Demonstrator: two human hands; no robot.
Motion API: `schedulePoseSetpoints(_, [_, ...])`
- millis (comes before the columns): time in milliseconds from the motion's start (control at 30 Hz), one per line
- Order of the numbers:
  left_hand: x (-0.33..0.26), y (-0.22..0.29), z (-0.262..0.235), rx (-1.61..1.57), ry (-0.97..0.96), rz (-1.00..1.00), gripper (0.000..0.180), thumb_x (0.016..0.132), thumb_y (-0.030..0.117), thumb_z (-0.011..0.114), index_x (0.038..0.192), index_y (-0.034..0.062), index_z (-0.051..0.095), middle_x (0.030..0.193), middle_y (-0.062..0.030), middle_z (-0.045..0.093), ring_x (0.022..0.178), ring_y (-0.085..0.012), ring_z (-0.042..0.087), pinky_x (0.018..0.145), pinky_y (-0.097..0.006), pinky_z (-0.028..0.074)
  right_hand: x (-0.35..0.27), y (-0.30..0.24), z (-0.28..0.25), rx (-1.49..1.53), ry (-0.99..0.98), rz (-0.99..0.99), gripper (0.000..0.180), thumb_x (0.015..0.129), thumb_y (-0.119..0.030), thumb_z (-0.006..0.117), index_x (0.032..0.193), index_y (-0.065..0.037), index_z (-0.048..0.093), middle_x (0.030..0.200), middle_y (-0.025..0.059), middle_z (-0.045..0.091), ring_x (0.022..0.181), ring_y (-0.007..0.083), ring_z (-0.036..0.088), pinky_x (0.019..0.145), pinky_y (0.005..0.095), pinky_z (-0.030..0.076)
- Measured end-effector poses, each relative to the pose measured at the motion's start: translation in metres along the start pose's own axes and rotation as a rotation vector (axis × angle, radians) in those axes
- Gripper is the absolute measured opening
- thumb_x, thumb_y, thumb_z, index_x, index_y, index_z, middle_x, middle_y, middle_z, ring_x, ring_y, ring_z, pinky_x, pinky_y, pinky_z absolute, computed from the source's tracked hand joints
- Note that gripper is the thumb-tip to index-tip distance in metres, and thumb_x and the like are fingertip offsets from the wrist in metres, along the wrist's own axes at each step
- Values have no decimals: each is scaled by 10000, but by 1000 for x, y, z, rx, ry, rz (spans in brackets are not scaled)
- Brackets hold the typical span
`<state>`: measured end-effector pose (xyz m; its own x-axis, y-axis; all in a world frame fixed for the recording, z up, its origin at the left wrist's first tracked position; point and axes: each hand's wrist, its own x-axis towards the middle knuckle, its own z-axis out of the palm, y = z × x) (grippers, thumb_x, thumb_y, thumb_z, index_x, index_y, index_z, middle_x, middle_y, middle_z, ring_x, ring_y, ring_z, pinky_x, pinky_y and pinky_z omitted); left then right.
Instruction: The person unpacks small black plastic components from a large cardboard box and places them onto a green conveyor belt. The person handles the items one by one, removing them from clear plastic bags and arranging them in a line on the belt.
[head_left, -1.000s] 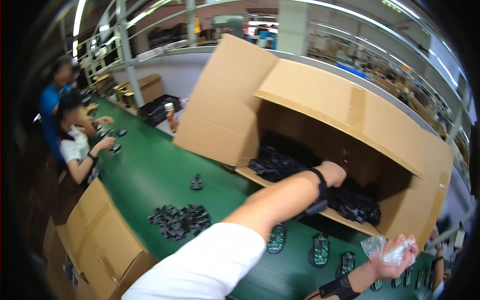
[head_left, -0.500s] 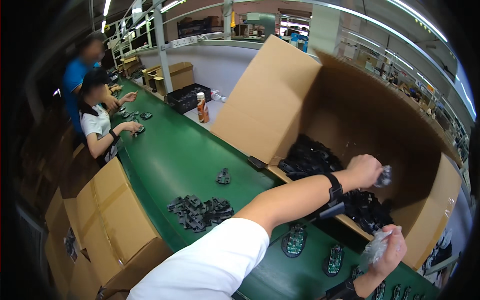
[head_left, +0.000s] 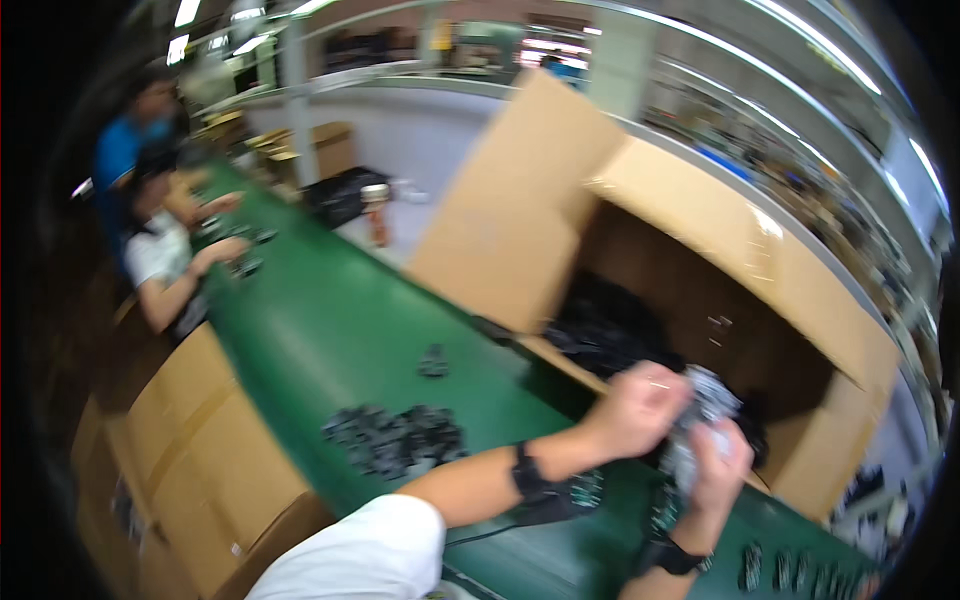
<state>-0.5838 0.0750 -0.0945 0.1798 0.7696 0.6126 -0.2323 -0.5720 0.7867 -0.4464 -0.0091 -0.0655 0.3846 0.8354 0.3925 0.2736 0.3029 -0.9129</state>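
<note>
My left hand (head_left: pixel 643 408) is closed, fingers curled against a crumpled clear plastic bag (head_left: pixel 712 393) in front of the open cardboard box (head_left: pixel 490 230). Just to its right, my right hand (head_left: pixel 722 462) grips the same mass of plastic from below. Motion blur hides whether anything is inside the plastic, or whether it is more than one bag. Behind my hands, black plastic parts (head_left: pixel 605 325) lie heaped in the box. Under my wrists, a green circuit board (head_left: pixel 586 488) shows on the green belt, partly covered.
A pile of dark plastic parts (head_left: pixel 392 440) and a single part (head_left: pixel 433 361) rest on the belt (head_left: pixel 330 310). Several circuit-board units (head_left: pixel 752 567) line its lower right. A closed carton (head_left: pixel 215 440) stands at left; two people (head_left: pixel 155 245) work farther along the belt.
My left hand has come out of the box toward me and met my right hand at the plastic. The box's far flap now leans over its opening. The view has shifted and blurred.
</note>
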Motion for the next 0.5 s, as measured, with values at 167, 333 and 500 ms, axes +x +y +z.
schedulePoseSetpoints(167, [-10, -1, -28, -197, 133, -222, 257, 1024, 172, 523, 1070, -17, 691, 784, 30, 652, 691, -17, 554, 604, -199, 472, 3, 13, 20, 104, -149, 18, 119, 882, -115, 705, 834, -12, 669, 710, -36, 601, 632, 27, 491, 554, 205, 385])
schedulePoseSetpoints(333, [-24, -14, -31, -242, 89, -380, 234, 1005, 177, 561, 1113, 10, 684, 804, 29, 648, 665, -28, 558, 595, -190, 470, -3, 17, 32, 179, -128, -57, 208, 882, -81, 704, 1057, 3, 630, 810, -26, 608, 696, 32, 513, 613, 201, 426])
schedulePoseSetpoints(500, [-22, -18, -46, -509, -106, -460, 173, 984, 80, 548, 1064, -12, 671, 952, -20, 687, 829, -79, 615, 775, -236, 493, -4, 23, 36, 279, -219, 41, 537, 869, -57, 709, 1360, 30, 511, 921, -8, 630, 780, 45, 541, 712, 202, 454])
